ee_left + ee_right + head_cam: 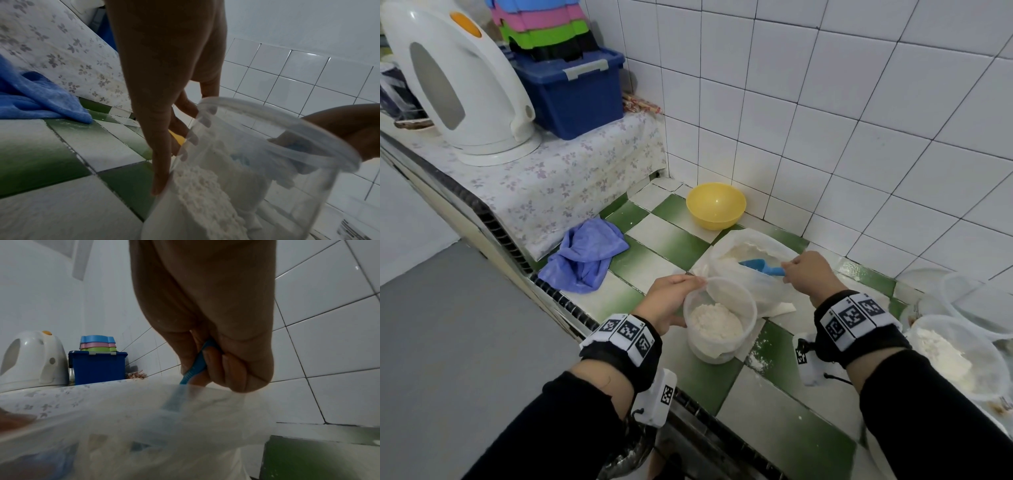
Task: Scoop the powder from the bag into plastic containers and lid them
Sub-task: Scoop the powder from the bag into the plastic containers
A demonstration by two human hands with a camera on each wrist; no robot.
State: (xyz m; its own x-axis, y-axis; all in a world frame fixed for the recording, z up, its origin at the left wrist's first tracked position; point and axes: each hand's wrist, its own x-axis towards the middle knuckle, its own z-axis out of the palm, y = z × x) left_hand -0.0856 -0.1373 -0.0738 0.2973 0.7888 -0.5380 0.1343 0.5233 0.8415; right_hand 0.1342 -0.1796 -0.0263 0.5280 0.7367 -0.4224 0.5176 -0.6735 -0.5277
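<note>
Head view shows a green-and-white checked tile table in a white-tiled corner, dusted with spilled powder. On it, a clear plastic container, partly filled with white powder, stands against the open bag. Left hand fingers clasp the container's rim; right hand fingers are clamped on a blue scoop inside the bag.

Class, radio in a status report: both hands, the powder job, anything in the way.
Left hand holds tub, part filled. Right hand grips blue scoop, head inside bag. No lid on. Spilled powder beside tub; nothing blocking.
</note>
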